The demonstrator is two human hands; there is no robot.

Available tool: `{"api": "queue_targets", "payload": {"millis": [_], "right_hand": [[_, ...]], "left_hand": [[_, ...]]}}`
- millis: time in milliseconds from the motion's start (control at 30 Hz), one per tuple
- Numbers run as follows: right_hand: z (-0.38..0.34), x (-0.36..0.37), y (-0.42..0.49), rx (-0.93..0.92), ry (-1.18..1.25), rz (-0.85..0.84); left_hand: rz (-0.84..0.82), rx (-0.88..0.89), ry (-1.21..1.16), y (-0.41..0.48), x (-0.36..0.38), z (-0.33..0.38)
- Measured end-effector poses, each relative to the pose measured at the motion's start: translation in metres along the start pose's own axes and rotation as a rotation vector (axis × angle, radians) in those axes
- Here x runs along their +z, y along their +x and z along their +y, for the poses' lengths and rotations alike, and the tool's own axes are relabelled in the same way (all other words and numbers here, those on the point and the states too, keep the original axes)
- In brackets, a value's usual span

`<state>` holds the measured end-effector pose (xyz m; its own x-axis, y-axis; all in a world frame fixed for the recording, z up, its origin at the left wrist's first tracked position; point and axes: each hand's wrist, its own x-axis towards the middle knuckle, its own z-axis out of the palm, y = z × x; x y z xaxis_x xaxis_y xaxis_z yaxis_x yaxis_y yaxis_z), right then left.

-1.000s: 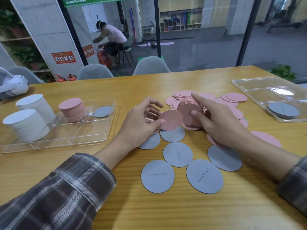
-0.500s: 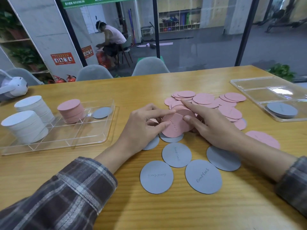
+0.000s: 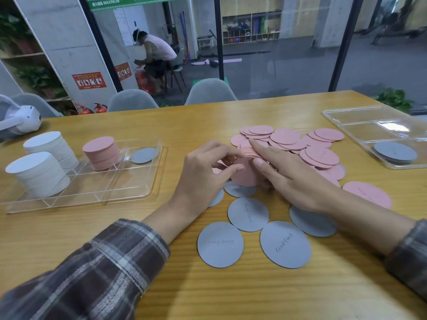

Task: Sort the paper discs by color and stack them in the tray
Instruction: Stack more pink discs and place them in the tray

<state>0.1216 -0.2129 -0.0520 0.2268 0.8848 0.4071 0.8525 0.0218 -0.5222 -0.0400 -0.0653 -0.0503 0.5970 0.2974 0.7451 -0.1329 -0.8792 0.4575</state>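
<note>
Head view, left hand: the left hand [image 3: 203,174] is curled, its thumb and fingertips pinching the near side of the pink bundle [image 3: 246,175].
Right hand: the right hand [image 3: 293,179] holds the same bundle from the other side, with the thumb on its face and the forefinger lying straight over its top edge.
Pink bundle: it sits between both hands, low over the table [image 3: 231,294], just above the nearest of the grey discs [image 3: 248,214] spread in front of the person.
Change: a second ago the right hand held the bundle up on edge while the left brought one more pink disc to it. That disc now lies against the bundle, and the bundle has come down and tipped flatter.
Meaning: this looks like the pink gathering step, with the bundle one disc thicker and not yet carried to a tray.
Loose pink discs: a heap [image 3: 300,144] lies just beyond the hands, and a lone pink disc [image 3: 367,194] lies by the right forearm.
Left tray: the left tray [image 3: 111,183] holds a pink stack [image 3: 101,153], with a single grey disc [image 3: 144,155] in the next compartment and white stacks [image 3: 39,174] at its left end.
Right tray: the right tray [image 3: 369,125] holds a low grey pile [image 3: 395,152].
Remaining: most of the pink discs and all the grey discs on the table are still unsorted.
</note>
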Motion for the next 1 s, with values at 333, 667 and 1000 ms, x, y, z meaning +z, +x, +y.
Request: {"api": "queue_targets", "payload": {"millis": [333,667,1000], "right_hand": [[-0.003,0.004,0.001,0.02,-0.077,-0.001],[-0.004,0.003,-0.001,0.054,-0.084,-0.009],[0.0,-0.003,0.001,0.09,-0.071,0.077]], "left_hand": [[0.02,0.099,0.015,0.0,0.004,-0.004],[-0.081,-0.15,-0.044,-0.001,-0.003,-0.012],[-0.275,-0.342,0.425,0.001,-0.02,-0.022]]}}
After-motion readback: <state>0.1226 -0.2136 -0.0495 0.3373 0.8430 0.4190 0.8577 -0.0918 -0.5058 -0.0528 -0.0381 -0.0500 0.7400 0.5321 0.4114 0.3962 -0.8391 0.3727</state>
